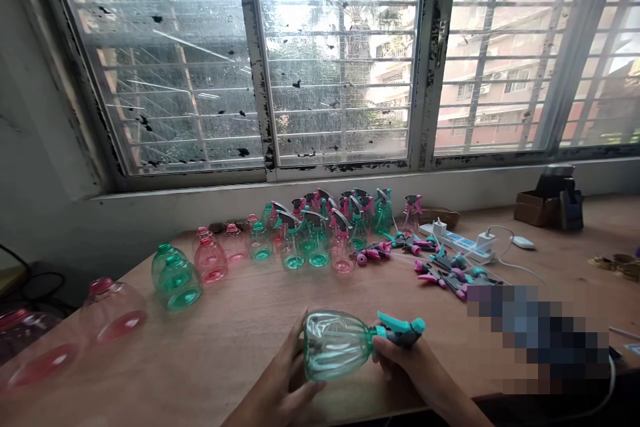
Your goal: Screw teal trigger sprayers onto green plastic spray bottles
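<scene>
A transparent green plastic bottle with a rounded, ribbed body (337,345) lies on its side in the air between the person's hands, over the near part of a brown wooden table (215,350). Take this bottle as the centre of the dial, twelve towards the window. Its base faces nine o'clock and its neck three, where a teal-and-dark-grey trigger sprayer head (401,332) sits on it. The left hand (293,377) is curled round the base end, grasping it with the thumb below. The right hand (407,361) is closed around the sprayer head close to the neck.

At twelve o'clock, well apart from the hands, stands a cluster of clear pink and green bottles fitted with sprayer heads (317,245). Towards eleven, just beside that cluster, is a green bottle with a bare neck (261,245). At ten o'clock stand two overlapping green bottles (183,287) and, near them, an open pink bottle (213,259); a larger-looking pink bottle (115,313) stands towards nine.

At two o'clock lies a loose pile of pink, teal and dark-grey sprayer heads (453,273). Beyond it, between one and two, is a white power strip with plugs in it (463,245). Farther off at two o'clock sits a brown open-topped box (535,209). A grey-framed window with bars behind its glass (340,100) fills the view beyond twelve.
</scene>
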`<action>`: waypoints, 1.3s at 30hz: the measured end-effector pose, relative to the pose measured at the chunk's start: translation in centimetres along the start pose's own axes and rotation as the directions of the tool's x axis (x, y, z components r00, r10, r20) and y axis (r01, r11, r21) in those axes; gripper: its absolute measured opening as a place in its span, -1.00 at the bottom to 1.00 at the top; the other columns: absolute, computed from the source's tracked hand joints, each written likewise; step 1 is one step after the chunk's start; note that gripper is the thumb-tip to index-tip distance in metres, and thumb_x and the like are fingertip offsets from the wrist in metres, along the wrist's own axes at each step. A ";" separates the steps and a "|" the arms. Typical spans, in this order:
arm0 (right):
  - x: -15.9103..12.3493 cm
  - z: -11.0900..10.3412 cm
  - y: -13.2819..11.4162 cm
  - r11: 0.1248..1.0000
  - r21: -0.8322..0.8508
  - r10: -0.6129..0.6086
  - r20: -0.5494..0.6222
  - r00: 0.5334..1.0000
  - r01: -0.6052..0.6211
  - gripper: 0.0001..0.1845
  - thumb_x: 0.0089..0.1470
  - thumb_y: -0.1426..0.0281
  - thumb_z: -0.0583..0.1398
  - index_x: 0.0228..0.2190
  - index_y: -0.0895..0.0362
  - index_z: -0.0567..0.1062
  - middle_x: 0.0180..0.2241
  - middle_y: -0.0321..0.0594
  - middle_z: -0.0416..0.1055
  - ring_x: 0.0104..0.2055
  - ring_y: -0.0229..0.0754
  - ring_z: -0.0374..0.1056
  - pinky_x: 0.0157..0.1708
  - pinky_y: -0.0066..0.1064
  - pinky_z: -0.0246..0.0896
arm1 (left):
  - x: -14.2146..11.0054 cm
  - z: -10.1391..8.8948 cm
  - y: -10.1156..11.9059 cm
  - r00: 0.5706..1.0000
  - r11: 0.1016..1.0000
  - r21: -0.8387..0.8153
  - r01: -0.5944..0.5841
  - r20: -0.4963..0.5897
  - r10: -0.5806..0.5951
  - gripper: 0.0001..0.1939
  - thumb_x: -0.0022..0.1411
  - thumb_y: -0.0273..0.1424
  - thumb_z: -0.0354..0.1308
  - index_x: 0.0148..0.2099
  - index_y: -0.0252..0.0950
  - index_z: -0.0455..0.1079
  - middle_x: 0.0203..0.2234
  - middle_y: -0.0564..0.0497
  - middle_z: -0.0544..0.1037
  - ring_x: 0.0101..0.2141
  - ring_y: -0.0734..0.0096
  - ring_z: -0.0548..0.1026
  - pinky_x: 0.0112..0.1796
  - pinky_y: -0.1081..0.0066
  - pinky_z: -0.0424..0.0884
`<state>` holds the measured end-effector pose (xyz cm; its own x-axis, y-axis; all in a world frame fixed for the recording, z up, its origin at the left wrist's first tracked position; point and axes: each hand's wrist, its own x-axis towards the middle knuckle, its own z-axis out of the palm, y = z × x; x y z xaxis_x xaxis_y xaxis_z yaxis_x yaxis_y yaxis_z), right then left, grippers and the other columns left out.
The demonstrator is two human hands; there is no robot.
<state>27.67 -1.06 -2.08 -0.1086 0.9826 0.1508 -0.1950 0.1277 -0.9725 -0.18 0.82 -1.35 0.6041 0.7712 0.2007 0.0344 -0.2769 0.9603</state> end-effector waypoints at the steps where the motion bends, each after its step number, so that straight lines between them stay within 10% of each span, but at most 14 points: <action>1: 0.0 0.0 0.0 1.000 0.001 0.000 0.001 1.000 0.000 -0.54 0.01 0.01 0.39 -0.50 0.17 0.54 -0.54 -0.26 0.49 -0.59 -0.27 0.26 -0.44 -0.33 0.18 | 0.0 0.0 -0.2 1.000 1.000 0.004 0.001 -0.014 -0.001 0.00 0.31 -0.16 0.25 0.51 -0.01 -0.38 0.38 -0.14 0.24 0.32 -0.04 0.28 0.34 0.02 0.07; 15: 0.1 -0.1 0.0 1.000 -0.007 -0.022 0.025 0.999 0.022 -0.54 0.07 0.03 0.36 -0.52 0.17 0.52 -0.55 -0.29 0.45 -0.58 -0.28 0.25 -0.44 -0.35 0.14 | -0.1 -0.2 1.5 1.000 0.986 0.169 0.007 -0.023 -0.003 0.00 0.24 -0.28 0.34 0.50 -0.01 -0.21 0.45 -0.06 0.10 0.42 -0.08 0.01 0.39 -0.04 -0.11; 25: 0.1 0.0 -0.1 1.000 -0.008 -0.011 0.022 1.000 0.011 -0.52 0.05 0.00 0.37 -0.53 0.18 0.53 -0.56 -0.29 0.45 -0.60 -0.30 0.25 -0.46 -0.38 0.14 | -0.2 0.3 0.8 0.999 0.999 -0.030 0.045 -0.027 -0.046 0.08 0.24 -0.35 0.33 0.51 -0.03 -0.38 0.42 -0.11 0.18 0.35 0.01 0.22 0.34 0.07 0.11; 32: 0.1 -0.1 0.1 1.000 0.009 -0.003 0.020 1.000 0.003 -0.51 0.02 -0.01 0.38 -0.52 0.17 0.54 -0.56 -0.29 0.46 -0.60 -0.29 0.26 -0.48 -0.38 0.11 | -0.1 0.5 2.6 0.998 0.989 0.148 0.010 -0.070 0.001 -0.13 0.19 -0.45 0.35 0.43 -0.11 0.01 0.35 -0.14 0.30 0.32 -0.02 0.27 0.33 0.08 0.13; 39: 0.2 -0.2 0.3 1.000 -0.016 -0.014 0.028 1.000 0.014 -0.53 0.08 0.02 0.35 -0.53 0.17 0.53 -0.56 -0.29 0.44 -0.58 -0.28 0.26 -0.46 -0.37 0.12 | 0.0 0.0 0.0 0.998 0.999 -0.014 0.043 -0.040 -0.044 0.04 0.25 -0.40 0.30 0.50 -0.01 -0.35 0.37 -0.14 0.27 0.34 -0.01 0.25 0.31 0.08 0.15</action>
<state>27.82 -0.76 -2.34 -0.1334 0.9765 0.1694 -0.1812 0.1440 -0.9729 -0.23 0.80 -1.33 0.5697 0.8049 0.1661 0.0490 -0.2349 0.9708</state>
